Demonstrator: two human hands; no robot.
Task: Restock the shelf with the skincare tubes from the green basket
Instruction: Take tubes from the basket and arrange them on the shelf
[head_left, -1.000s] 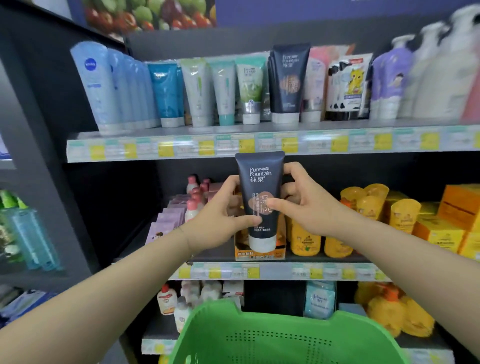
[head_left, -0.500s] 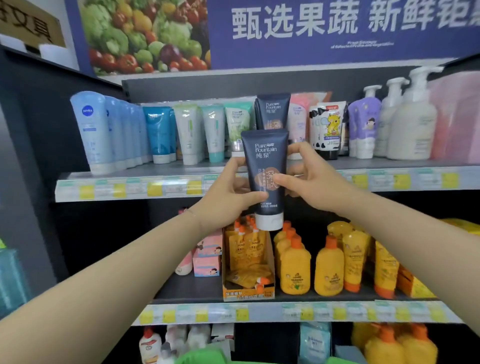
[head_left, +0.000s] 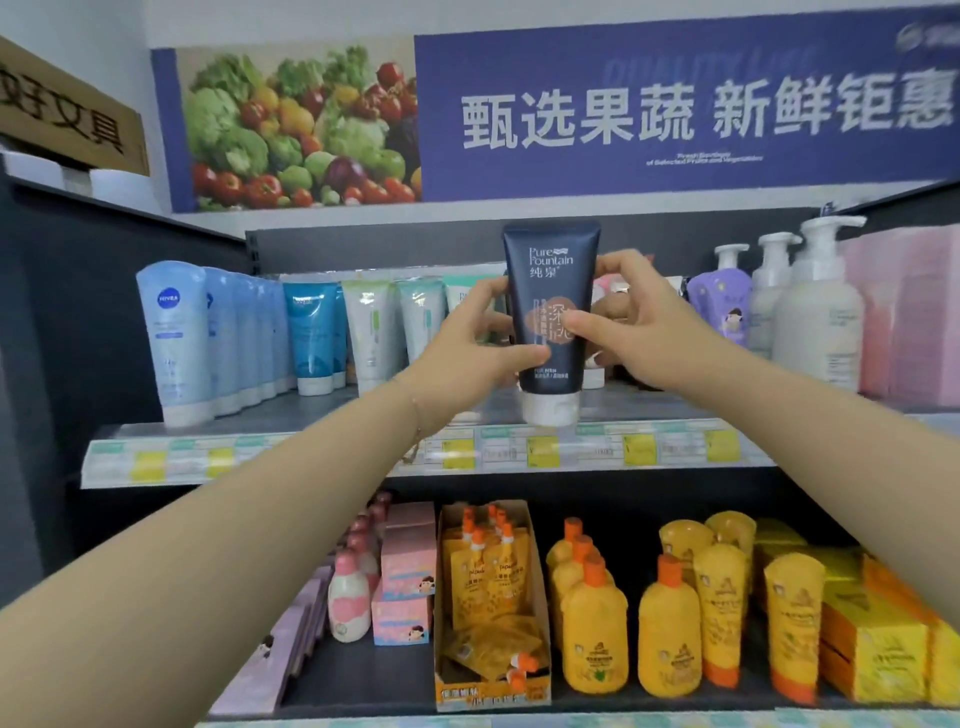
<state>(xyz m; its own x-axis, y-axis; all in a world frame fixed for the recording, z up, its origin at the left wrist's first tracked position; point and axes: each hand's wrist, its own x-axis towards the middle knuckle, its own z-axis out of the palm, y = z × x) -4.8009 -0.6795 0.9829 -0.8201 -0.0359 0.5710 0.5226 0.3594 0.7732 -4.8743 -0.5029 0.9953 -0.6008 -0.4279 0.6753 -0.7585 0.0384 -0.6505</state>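
The upper shelf (head_left: 649, 408) carries upright tubes (head_left: 174, 338) at left and white pump bottles (head_left: 818, 322) at right; the lower shelf (head_left: 363, 673) holds yellow bottles (head_left: 670, 634), a carton of pouches (head_left: 491, 597) and pink boxes (head_left: 408, 566)

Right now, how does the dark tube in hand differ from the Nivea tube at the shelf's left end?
The dark tube is navy with a brown patch; the Nivea tube is pale blue. The left hand and right hand hold the dark tube; the Nivea tube stands untouched. Both are cap-down.

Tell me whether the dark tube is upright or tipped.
Upright: the dark tube stands vertical, white cap lowest, held between left hand and right hand.
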